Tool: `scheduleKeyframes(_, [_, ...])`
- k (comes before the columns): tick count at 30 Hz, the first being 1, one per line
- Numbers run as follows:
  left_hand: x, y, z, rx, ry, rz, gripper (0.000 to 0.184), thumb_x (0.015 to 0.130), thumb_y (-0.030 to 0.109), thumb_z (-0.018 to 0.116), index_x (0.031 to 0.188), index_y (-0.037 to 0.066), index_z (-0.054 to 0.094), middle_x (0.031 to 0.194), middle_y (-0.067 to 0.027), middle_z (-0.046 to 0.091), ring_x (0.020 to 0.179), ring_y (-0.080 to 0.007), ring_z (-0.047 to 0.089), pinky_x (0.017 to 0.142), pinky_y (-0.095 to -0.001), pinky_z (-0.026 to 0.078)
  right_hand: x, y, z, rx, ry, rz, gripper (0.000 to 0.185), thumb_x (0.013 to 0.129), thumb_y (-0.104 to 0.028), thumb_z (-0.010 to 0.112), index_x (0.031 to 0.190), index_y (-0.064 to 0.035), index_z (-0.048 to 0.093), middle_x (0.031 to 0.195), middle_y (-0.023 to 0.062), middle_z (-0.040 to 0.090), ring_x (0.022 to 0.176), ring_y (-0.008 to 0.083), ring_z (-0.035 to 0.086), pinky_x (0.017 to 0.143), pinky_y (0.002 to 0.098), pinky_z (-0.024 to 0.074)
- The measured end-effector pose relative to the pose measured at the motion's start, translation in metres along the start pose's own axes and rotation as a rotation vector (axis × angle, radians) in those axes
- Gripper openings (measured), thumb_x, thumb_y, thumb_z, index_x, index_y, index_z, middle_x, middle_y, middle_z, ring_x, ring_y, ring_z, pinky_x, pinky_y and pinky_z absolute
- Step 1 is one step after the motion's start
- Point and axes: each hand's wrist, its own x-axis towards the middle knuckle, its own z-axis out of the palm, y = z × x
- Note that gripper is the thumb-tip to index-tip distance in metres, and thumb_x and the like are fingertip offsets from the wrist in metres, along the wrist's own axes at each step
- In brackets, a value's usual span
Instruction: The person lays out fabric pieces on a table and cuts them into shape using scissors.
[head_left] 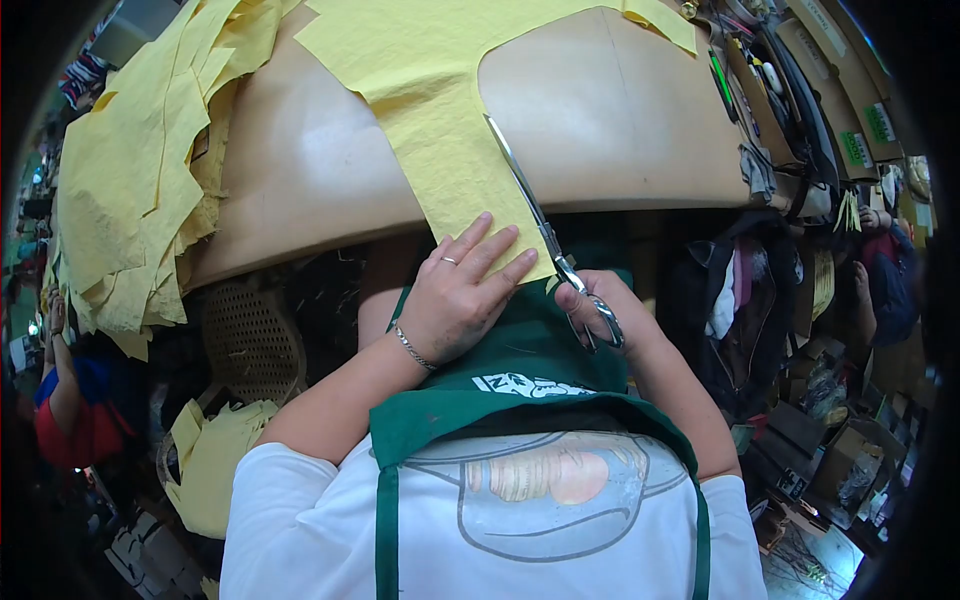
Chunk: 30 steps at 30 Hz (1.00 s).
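A large yellow sheet (440, 140), like fabric or soft paper, lies on the table with its narrow near end reaching past the front edge. My left hand (455, 290) holds that near end, its fingers extended across the top; the thumb is hidden. In my right hand (615, 310) is a pair of long metal scissors (530, 195), with thumb and fingers in the handle loops. Their blades point away from me along the sheet's right edge, close together as far as I can see.
Stacked yellow pieces (135, 180) hang over the table's left side. More yellow pieces (215, 465) lie low at left, near a woven chair (250, 335). Cardboard boxes (815, 75) and pens line the right end of the brown table (610, 110). Other people sit on both sides.
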Motion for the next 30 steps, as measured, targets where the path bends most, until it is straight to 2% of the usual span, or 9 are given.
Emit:
scheduleKeyframes(15, [0.001,0.0,0.001,-0.033,0.01,-0.002,0.039,0.065,0.009,0.066,0.103,0.013,0.058,0.108,-0.0124,0.053,0.103,-0.0331,0.05,0.081,-0.0387,0.044,-0.002,-0.001,0.003,0.002,0.024,0.034,0.066,0.061,-0.069,0.053,0.06,-0.0029,0.049,0.048,0.0016,0.046,0.04,0.0101,0.048,0.038,0.023,0.0399])
scheduleKeyframes(24, [-0.002,0.009,-0.005,-0.115,0.008,0.058,0.037,0.066,0.005,0.064,0.103,0.01,0.058,0.104,-0.0148,0.053,0.098,-0.0346,0.053,0.078,-0.0378,0.047,0.012,-0.006,-0.011,0.027,-0.11,-0.049,0.071,0.062,-0.072,0.048,0.07,-0.0024,0.051,0.055,0.0039,0.048,0.049,0.0129,0.051,0.045,0.0256,0.0416])
scheduleKeyframes(30, [-0.005,0.013,-0.009,-0.144,-0.008,0.074,0.038,0.066,0.005,0.064,0.103,0.009,0.058,0.105,-0.0155,0.052,0.099,-0.0357,0.052,0.079,-0.038,0.047,0.019,-0.01,-0.014,0.009,-0.09,-0.069,0.07,0.061,-0.073,0.049,0.069,-0.0035,0.05,0.055,0.0039,0.048,0.049,0.0128,0.05,0.045,0.026,0.0408])
